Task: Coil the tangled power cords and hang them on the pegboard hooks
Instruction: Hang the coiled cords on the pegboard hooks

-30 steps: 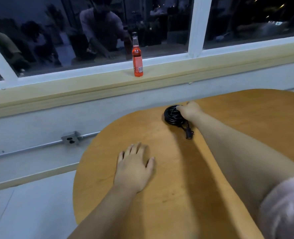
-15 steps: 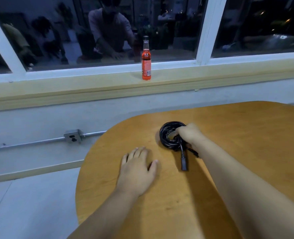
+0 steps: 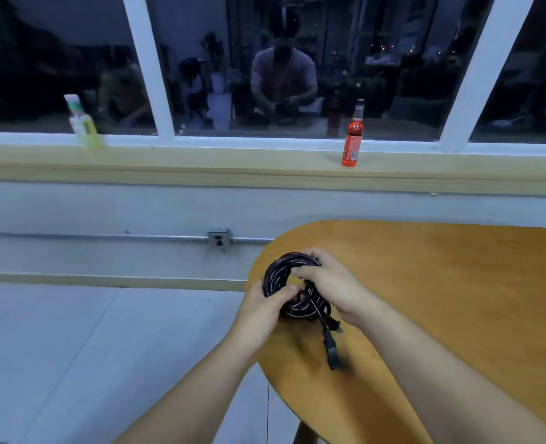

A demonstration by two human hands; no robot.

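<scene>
Both hands are closed round the cord [image 3: 276,267], a black bundle wound into a thick ring. The left hand [image 3: 262,310] grips the ring's lower left side, with the thumb laid across the strands and the fingers hidden behind them. The right hand [image 3: 332,288] curls over the upper right side, its fingers wrapped down onto the strands near the ring's hole. One loose end trails from the bundle toward the person and ends in a plug [image 3: 333,360] that lies on the table [image 3: 441,283]. A second, smaller plug end pokes out just under the right wrist. The ring sits at the table's rounded left end; I cannot tell whether it rests on the wood or is held just off it.

The table is orange-brown wood and smooth. Beyond it runs a pale wall [image 3: 105,206] with a metal pipe [image 3: 105,237] and an outlet [image 3: 219,240] on it. Above that is a yellowish sill [image 3: 201,168] under a dark window [image 3: 377,59] that reflects a seated person. A red bottle [image 3: 351,139] stands upright on the sill, and a pale bottle [image 3: 81,123], blurred, stands far to its left.

The table's curved edge passes right beside the left hand, and that forearm reaches in over grey floor [image 3: 73,347]. To the right of the hands the tabletop stretches wide. The wall and sill stand well apart from the cord.
</scene>
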